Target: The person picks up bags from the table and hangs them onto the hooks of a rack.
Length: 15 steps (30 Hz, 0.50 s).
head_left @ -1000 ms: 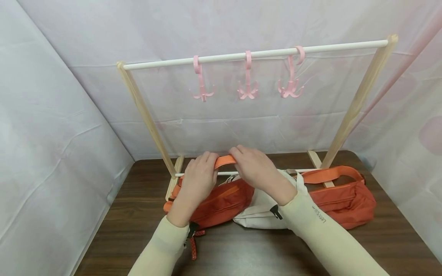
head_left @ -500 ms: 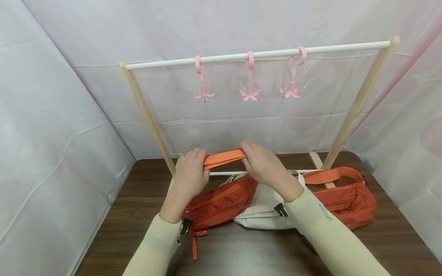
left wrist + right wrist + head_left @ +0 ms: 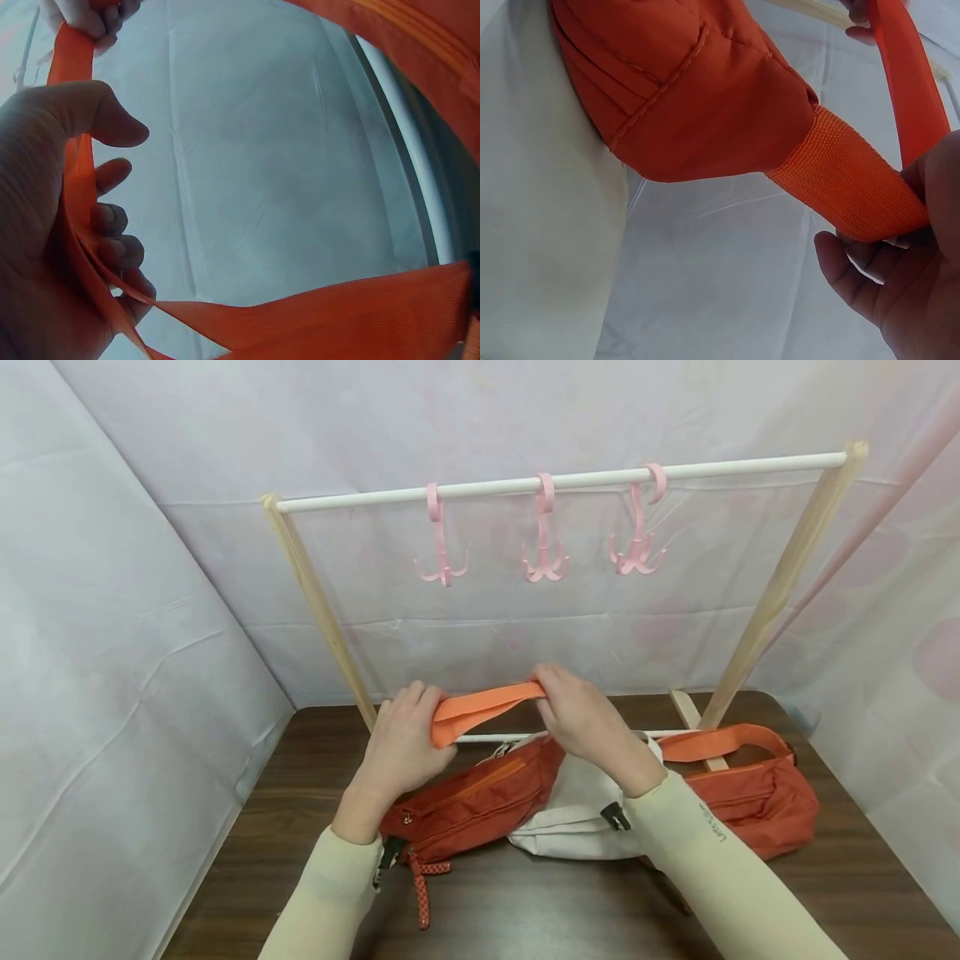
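Observation:
An orange strap is stretched between both hands above a red-orange waist bag. My left hand grips its left part; in the left wrist view the fingers curl round the doubled webbing. My right hand holds the strap's other end, close to where the webbing joins the bag's corner. The bag's right end tilts up beneath that hand, over a white bag. A red-patterned zip cord trails on the table from its left end.
A second red-orange bag lies at the right, partly behind the right forearm. Behind the bags stands a rack with wooden posts and a white top rail. Three pink claw hooks hang from the rail. A brown table lies underneath.
The hands have moved apart, drawing a longer stretch of orange strap between them. My left hand shifted left and the right hand rightward and slightly up, lifting the bag's right end a little.

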{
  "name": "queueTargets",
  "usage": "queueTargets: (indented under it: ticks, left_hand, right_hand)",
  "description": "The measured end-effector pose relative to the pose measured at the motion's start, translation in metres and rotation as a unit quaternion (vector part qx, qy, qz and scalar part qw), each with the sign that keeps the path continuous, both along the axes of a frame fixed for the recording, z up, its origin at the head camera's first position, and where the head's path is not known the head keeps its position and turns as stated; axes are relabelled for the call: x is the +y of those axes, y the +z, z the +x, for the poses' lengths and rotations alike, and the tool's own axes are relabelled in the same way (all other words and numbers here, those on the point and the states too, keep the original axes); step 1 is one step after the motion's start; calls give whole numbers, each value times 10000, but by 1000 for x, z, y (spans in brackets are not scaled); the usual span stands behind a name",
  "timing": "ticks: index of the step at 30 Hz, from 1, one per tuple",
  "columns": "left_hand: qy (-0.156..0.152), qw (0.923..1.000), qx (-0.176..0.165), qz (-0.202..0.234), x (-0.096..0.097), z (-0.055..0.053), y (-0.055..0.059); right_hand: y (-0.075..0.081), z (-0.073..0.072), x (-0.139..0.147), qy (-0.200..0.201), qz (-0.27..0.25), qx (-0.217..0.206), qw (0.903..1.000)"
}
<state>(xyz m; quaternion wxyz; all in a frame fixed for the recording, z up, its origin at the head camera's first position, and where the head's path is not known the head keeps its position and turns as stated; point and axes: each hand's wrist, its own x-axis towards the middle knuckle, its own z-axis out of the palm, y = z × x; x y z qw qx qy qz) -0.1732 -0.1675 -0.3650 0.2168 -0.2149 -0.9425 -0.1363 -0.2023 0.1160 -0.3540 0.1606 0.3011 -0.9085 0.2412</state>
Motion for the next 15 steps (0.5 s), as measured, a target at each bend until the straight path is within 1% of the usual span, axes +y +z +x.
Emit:
queueTargets:
  ticks: [5, 8, 15]
  left_hand:
    - [-93, 9999, 47, 119, -5, 0, 0]
    - [-176, 9995, 108, 240, -4, 0, 2]
    - [-350, 9983, 255, 399, 1, 3, 6]
  right_hand:
    - [-1, 0, 6, -36, -150, -101, 9998]
    - [0, 0, 5, 18, -250, -43, 9997]
    - [7, 2, -7, 484, -533, 212, 9972]
